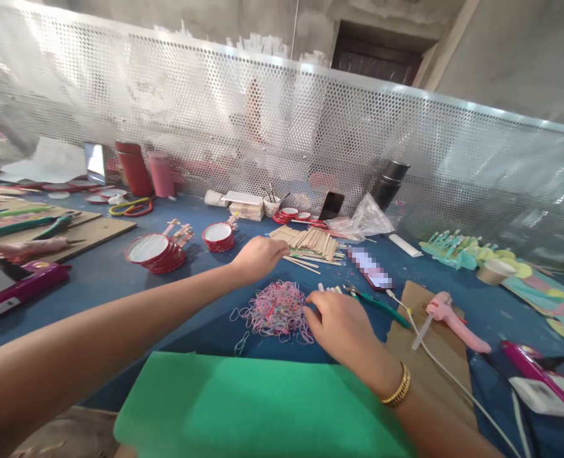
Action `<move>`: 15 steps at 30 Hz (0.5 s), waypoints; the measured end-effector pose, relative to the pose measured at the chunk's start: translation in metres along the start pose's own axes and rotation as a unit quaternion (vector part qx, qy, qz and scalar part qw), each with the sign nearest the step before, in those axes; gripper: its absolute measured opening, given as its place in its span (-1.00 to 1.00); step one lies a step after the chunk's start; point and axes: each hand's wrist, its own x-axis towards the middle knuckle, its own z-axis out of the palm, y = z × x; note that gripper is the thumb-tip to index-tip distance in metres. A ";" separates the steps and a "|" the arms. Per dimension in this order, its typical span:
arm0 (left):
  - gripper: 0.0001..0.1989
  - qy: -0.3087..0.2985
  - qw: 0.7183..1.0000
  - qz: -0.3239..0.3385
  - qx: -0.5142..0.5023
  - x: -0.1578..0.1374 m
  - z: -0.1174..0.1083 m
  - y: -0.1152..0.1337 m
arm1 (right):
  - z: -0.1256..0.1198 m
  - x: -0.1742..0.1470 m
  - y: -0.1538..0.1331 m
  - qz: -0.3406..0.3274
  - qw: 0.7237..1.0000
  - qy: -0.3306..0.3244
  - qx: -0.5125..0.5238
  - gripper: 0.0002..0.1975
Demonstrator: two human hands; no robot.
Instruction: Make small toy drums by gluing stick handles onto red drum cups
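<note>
My left hand (259,259) reaches across the table to the near left edge of a pile of wooden craft sticks (310,243). Its fingers are pressed together, and whatever they may pinch is too small to make out. A heap of pink, purple and pale rubber bands (278,310) lies in front of me. At the heap's right edge my right hand (342,323), with a gold bracelet at the wrist, touches the bands; thumb and forefinger are curved and apart. Green-handled pliers (382,306) lie just beyond that hand.
Red-rimmed round stacks (160,253) stand left. A phone (370,268) lies behind the pliers. A pink glue gun (456,321) with a white cord rests on cardboard (401,362) at right. A green sheet (258,407) covers the near side. A perforated metal screen (205,114) bounds the back.
</note>
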 end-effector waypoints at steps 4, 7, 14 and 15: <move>-0.67 0.049 0.997 -0.007 0.051 0.040 0.001 -0.019 | 0.011 -0.002 0.002 -0.015 0.999 0.024 0.043 -0.75; -0.72 0.052 0.995 -0.004 0.086 0.068 0.009 -0.030 | 0.016 -0.002 0.004 -0.023 0.996 0.038 0.074 -0.76; -0.71 0.022 0.995 0.027 0.091 0.098 0.040 -0.025 | 0.018 -0.005 0.004 -0.035 0.993 0.046 0.100 -0.76; -0.72 0.020 0.995 0.030 0.093 0.101 0.043 -0.023 | 0.018 -0.005 0.003 -0.038 0.993 0.046 0.104 -0.76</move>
